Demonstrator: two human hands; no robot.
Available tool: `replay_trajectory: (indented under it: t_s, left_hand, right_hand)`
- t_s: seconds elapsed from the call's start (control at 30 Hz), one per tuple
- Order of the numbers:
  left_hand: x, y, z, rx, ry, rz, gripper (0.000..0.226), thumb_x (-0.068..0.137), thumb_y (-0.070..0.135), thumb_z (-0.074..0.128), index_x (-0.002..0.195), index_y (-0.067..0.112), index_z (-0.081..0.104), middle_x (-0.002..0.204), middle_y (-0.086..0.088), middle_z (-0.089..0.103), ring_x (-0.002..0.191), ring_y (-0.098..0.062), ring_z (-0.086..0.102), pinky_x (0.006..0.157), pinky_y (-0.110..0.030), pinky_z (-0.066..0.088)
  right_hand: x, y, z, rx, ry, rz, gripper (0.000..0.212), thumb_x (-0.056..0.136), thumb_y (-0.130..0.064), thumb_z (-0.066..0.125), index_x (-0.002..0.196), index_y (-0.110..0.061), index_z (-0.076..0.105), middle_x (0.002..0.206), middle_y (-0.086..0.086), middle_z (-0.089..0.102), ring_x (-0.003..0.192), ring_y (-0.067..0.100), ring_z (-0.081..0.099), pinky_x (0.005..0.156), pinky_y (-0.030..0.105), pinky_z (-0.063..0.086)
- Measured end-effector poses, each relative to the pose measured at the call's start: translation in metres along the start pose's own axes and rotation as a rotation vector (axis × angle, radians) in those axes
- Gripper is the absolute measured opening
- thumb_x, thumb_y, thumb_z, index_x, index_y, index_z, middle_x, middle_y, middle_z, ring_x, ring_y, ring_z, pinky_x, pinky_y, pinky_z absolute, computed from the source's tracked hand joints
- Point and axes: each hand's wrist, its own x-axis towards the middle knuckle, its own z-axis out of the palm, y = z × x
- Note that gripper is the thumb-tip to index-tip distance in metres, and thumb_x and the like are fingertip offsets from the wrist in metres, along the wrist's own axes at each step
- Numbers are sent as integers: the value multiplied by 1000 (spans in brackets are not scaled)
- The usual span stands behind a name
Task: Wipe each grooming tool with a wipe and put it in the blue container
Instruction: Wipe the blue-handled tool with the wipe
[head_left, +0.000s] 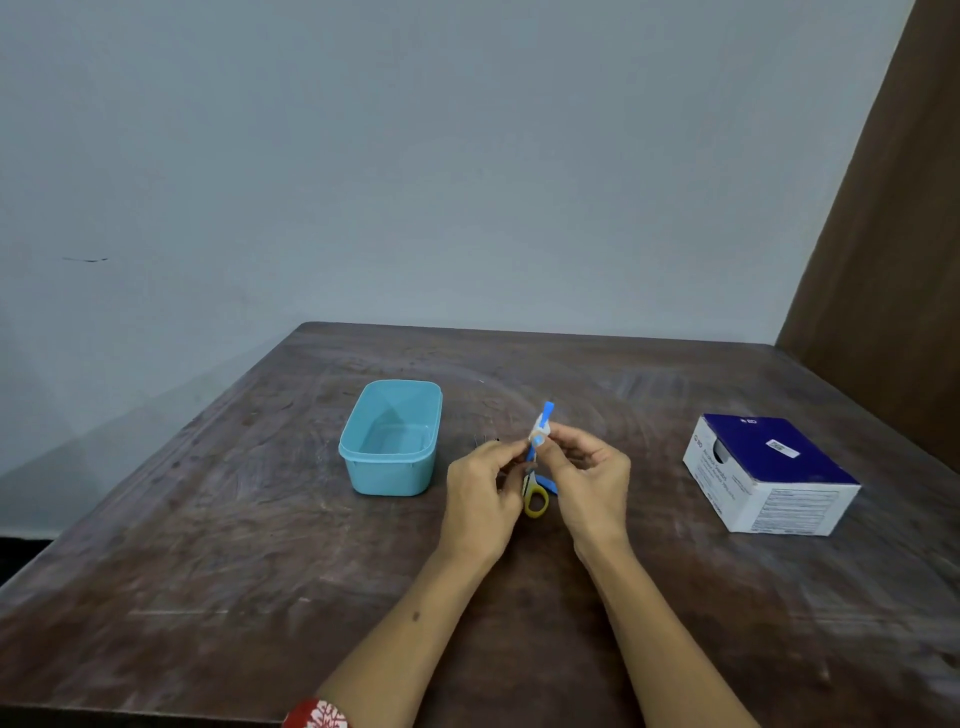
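While the left hand (480, 493) gripped the scissors (536, 467) near their yellow handle loops, the right hand (589, 475) pinched a small white wipe (537, 434) around the blue blades, which pointed up above the surface (260, 545). Blue container (389, 439) stood open just left of both hands. Navy-and-white swab box (769, 473) sat well apart at right.
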Motion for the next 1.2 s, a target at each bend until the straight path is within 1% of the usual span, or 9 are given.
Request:
replay_trajectory:
  t_s: [0.17,0.3,0.43,0.57,0.77,0.93,1.03,1.1,1.2]
  left_hand:
    - [1,-1,-1,46,30,-17,29,79,-5,62,100,13,72,83,-3,70,75,-10,64,68,-23,51]
    - [1,-2,-1,51,26,-18,29,80,-6,61,102,10,71,85,-4,70,75,-10,64,69,-21,52]
    - [1,-2,0,28,-44,-2,30,80,-4,62,104,11,71,83,-5,70,74,-12,64,68,-22,52]
    - [0,-3,2,39,-113,7,32,81,-1,63,109,13,69,85,-3,70,76,-10,64,71,-23,53]
    - [2,-3,-1,85,24,21,26,78,-3,59,97,10,72,76,-6,67,66,-16,62,63,-34,51]
    - [1,2,0,136,-44,92,30,77,5,54,102,9,71,78,-6,68,69,-16,63,66,-29,49]
    - [1,3,-1,149,-48,98,30,78,5,54,103,8,71,79,-6,68,70,-16,63,66,-26,49]
    - [1,2,-1,140,-5,80,28,78,6,53,100,9,72,77,-5,67,67,-15,61,63,-25,48]
    - [3,-1,-1,155,35,53,29,78,-2,56,100,9,71,77,-5,66,65,-17,60,61,-27,48]
  right_hand:
    - [-1,0,1,-39,-43,0,11,77,-15,75,87,-21,74,85,3,74,81,16,71,76,37,57]
    - [-4,-4,2,-78,-32,-66,15,83,-17,68,86,-31,71,89,-3,71,85,11,68,77,34,56]
    - [-1,-3,1,-122,64,-121,12,84,-14,68,92,-22,73,85,-7,69,84,9,67,78,30,54]
    - [1,-3,-1,-103,160,-136,12,84,-17,68,95,-15,74,85,-10,68,82,2,65,72,15,50]
    - [-4,0,4,-182,-2,-111,9,81,-18,72,87,-25,72,87,-4,71,79,3,67,70,17,52]
    - [-3,-5,0,-143,175,-146,8,83,-22,69,85,-30,68,86,-8,69,78,-1,64,66,8,46]
    - [-2,-5,0,-139,175,-135,6,83,-21,70,84,-27,69,85,-5,70,76,1,64,66,10,48]
    - [-4,-3,2,-149,91,-106,8,81,-19,72,81,-27,70,82,-3,71,73,3,66,68,17,52]
    - [-5,0,5,-161,4,-79,8,80,-18,73,82,-26,71,81,-2,72,75,9,68,71,24,54]
